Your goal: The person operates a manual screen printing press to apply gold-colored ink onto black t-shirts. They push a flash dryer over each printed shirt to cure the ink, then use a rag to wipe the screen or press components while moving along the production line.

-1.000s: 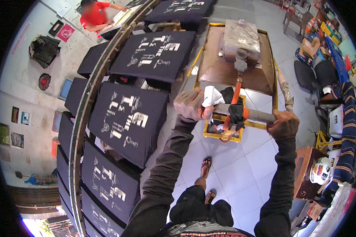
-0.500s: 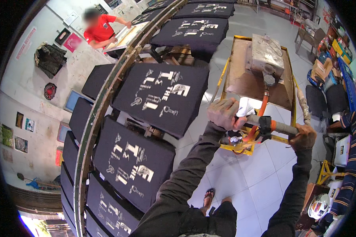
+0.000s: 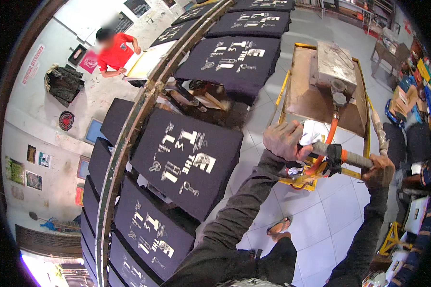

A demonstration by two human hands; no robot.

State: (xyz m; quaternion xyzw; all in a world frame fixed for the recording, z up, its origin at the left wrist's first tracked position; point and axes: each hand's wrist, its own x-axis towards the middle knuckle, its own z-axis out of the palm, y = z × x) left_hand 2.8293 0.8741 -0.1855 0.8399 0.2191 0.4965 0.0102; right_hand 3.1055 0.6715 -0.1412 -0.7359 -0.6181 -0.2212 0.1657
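Note:
My left hand point(image 3: 285, 140) is closed around the left part of a wrapped grey handlebar point(image 3: 353, 158). At the right end of that bar, my right hand point(image 3: 379, 170) is closed too. The bar belongs to a yellow-framed cart point(image 3: 283, 95) standing in front of me. On the cart sits a worn metal box point(image 3: 333, 62), from which an orange hose point(image 3: 332, 128) runs down to the bar. A white cloth point(image 3: 314, 131) lies beside my left fingers, and black tape point(image 3: 334, 158) wraps the bar's middle. My palms and the bar beneath them are hidden.
Left of the cart runs a row of boards carrying black printed shirts point(image 3: 187, 155), along a long metal rail point(image 3: 129, 126). Beyond it, a person in red point(image 3: 117, 52) handles a framed screen point(image 3: 148, 61). Boxes point(image 3: 403, 101) and clutter line the right; a chair point(image 3: 388, 55) stands far right.
The shirt boards have slid toward the lower left of the view as I move forward with the cart. My foot has stepped ahead. Both hands keep their hold on the handlebar.

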